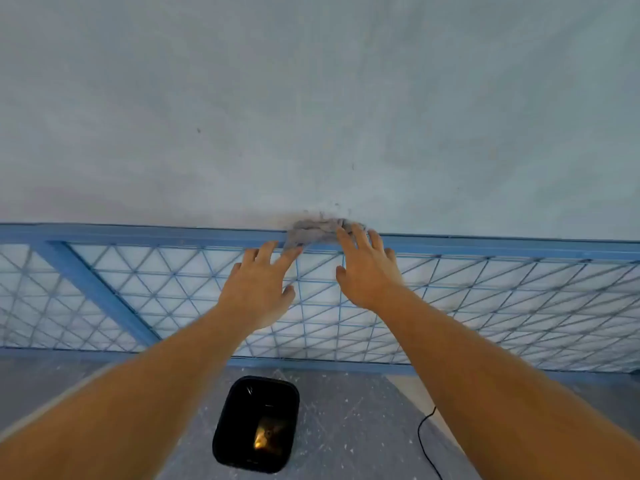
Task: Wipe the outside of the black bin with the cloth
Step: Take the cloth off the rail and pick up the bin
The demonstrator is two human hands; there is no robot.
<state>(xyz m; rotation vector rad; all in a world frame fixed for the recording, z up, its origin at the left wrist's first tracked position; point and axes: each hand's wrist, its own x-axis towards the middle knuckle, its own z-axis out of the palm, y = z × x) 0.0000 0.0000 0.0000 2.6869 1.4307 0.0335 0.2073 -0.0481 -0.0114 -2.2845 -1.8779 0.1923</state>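
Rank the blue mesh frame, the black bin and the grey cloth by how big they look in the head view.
1. blue mesh frame, spanning the picture.
2. black bin.
3. grey cloth, bunched on the top rail, partly hidden by fingers, so its real size is unsure.

Crumpled grey cloth [323, 231] draped over a blue rail; black bin [257, 424] upright on the floor below.
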